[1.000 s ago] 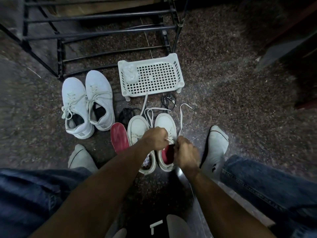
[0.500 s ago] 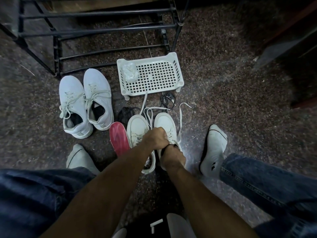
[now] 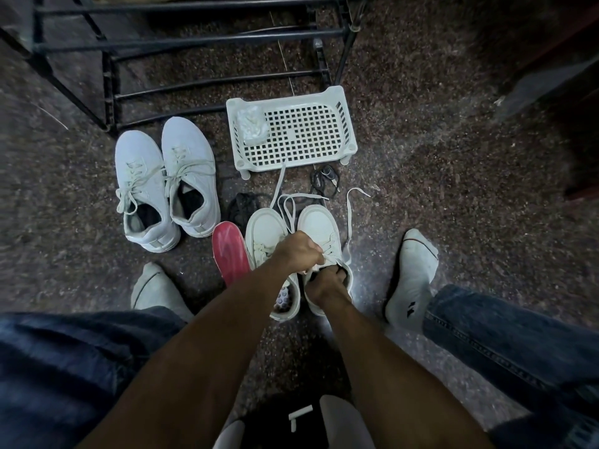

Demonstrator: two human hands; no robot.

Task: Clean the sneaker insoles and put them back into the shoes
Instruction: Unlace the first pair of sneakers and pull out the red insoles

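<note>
Head view shows us the right-hand sneaker (image 3: 319, 228) of the near pair, standing on the floor (image 3: 453, 176) between our socked feet. Our right hand (image 3: 327, 285) is pushed down into its opening; the fingers are hidden inside the shoe, so we cannot tell how they lie or whether they have the insole. Our left hand (image 3: 299, 252) is curled into a fist on the tongue and laces, pinching them and pulling them up and toward the toe to hold the mouth open.

To do this step well, we judge we should keep that pull steady so the opening stays wide, and work the insole flat along the sole from heel toward toe, not bunched. The loose laces (image 3: 351, 205) trailing past the toe could catch, so we would keep them outside.

Just left, touching or nearly so, stands the other sneaker (image 3: 265, 231), its patterned inner sole bare, and beside that a red insole (image 3: 228, 254) lies on the floor awaiting its turn. Farther left sits a second white pair (image 3: 165, 183); beyond, a white perforated tray (image 3: 324, 131) holding a crumpled cloth (image 3: 252, 126), with a metal rack (image 3: 194, 37) farthest.
</note>
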